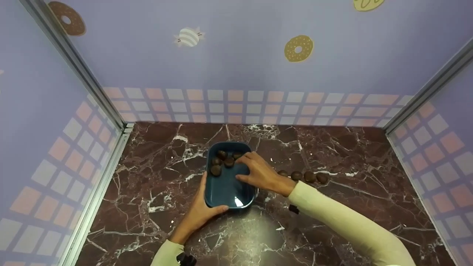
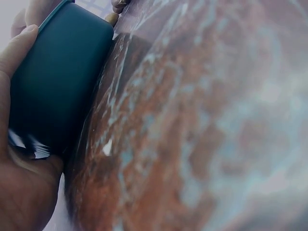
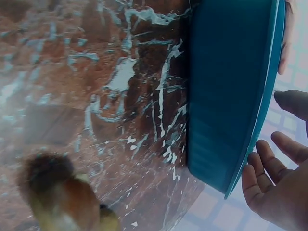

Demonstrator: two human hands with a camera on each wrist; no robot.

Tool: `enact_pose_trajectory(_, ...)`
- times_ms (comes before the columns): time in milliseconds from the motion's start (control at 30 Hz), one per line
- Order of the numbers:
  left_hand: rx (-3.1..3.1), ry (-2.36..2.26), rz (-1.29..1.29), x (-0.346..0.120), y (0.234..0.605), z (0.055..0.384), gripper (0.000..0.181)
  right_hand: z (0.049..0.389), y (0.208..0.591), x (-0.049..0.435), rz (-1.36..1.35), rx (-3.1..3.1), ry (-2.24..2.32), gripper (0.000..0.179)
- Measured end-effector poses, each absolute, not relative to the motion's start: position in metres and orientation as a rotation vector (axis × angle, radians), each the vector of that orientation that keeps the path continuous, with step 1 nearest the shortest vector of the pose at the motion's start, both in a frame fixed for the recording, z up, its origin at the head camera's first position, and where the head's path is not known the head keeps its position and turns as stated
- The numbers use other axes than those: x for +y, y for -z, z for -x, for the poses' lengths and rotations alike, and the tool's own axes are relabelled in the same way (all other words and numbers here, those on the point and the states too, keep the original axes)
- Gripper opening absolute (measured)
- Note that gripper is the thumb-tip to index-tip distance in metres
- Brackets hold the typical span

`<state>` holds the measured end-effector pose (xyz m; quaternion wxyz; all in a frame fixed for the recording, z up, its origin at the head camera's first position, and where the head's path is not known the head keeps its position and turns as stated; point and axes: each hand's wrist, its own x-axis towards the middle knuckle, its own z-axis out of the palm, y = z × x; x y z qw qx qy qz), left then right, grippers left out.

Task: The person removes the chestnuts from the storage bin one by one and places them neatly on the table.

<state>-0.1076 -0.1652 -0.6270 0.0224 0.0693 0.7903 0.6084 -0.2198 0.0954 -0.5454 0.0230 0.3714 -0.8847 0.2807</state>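
A deep blue rectangular container with rounded corners stands on the marbled surface. Several brown chestnuts lie toward its far left end. My left hand grips the near left corner, thumb along the near edge and fingers against the left side; the left wrist view shows this hand close against the container wall. My right hand reaches over the right rim, thumb and fingers apart, fingertips beside the chestnuts. Nothing shows in its grasp in the right wrist view, where the fingers spread past the rim.
More chestnuts lie in a row right of the container, partly under the right forearm; they look blurred in the right wrist view. Patterned lilac walls enclose the dark marbled surface at the back and both sides.
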Motion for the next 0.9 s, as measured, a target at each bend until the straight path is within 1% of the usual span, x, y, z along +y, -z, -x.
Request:
enact_pose_trajectory(367, 2.458, -1.904, -0.204, -0.169, 0.628, 0.106, 0.138, 0.227, 0.55, 0.06, -1.238, -2.764, -0.9, 0.043)
enact_pose_trajectory(900, 2.458, -1.906, -0.253, -0.165, 0.625, 0.107, 0.138, 0.235, 0.564, 0.031, -1.232, -2.828, -0.806, 0.043)
